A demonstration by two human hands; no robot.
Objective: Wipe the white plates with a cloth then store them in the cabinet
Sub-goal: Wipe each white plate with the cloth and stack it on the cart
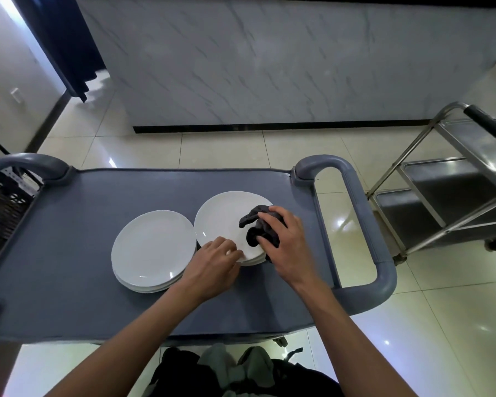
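Two stacks of white plates sit on a grey cart top (69, 253). The left stack (152, 250) lies untouched. On the right stack (224, 216), my right hand (287, 239) grips a crumpled dark cloth (258, 224) and presses it onto the top plate's right side. My left hand (215, 262) pinches the near rim of that top plate, fingers curled over its edge.
The cart has a looped grey handle (364, 224) on its right and another (26, 164) at far left. A steel trolley (455, 181) stands to the right on the tiled floor. A marble-patterned counter front (269, 67) rises beyond. A dark crate (3, 207) is at left.
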